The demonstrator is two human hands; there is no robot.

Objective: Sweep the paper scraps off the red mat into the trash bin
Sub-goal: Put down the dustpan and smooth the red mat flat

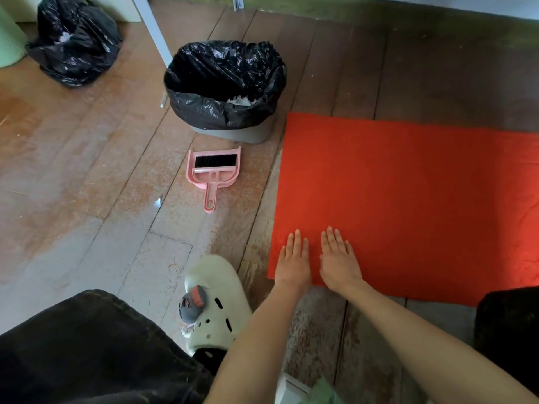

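Through the head camera I saw both hands flat on the red mat [408, 199], at its near left corner. The left hand [293, 258] and the right hand [338, 258] lay side by side, palms down, with the fingers straight, close together and gripping nothing. Their wrists crossed the mat's near edge.

The trash bin [242, 137], grey with a black liner [204, 112] folded over its rim, stood just off the mat's far left corner. The paper scraps [240, 100] I could make out were white bits lying inside that liner.

To the left of the mat, near its left edge and on the near side of the bin, a pink dustpan [230, 173] lay on the wooden floor [102, 170]. A black-bristled brush [215, 160] was nested in it, and its handle pointed toward me.

Farther left of the mat, well apart from it, sat a knotted black bag [75, 39].

Just off the mat's near left corner was a white clog [221, 287] with a grey and red charm [191, 304] on it. The marks on that charm were too blurred for me to read.
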